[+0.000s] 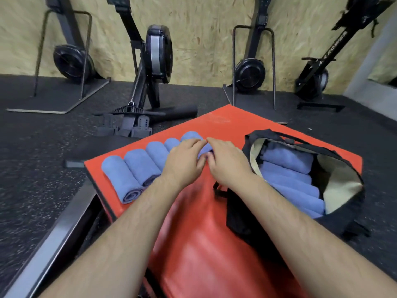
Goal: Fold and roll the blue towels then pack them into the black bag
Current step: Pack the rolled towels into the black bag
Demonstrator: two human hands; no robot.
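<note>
Your forearms (133, 233) cross the red pad (214, 244), left hand (184, 158) and right hand (227, 163) curled round the end rolled blue towel (192, 136), nearest the open black bag (238, 214), seemingly to lift it in.

Count taken with the black bag (236, 211) as reference.

- Black bag: one, open.
- Rolled blue towels (120, 175): five in a row left of the bag.
- Blue towels inside the bag (287, 158): at least four; the lower layers are hidden, so no exact figure.
- Hands: two, left hand (184, 160) and right hand (227, 162).
- Red counter (193, 244) under the bag: one.
- Exercise machines (159, 52) beyond the bag: four.
</note>
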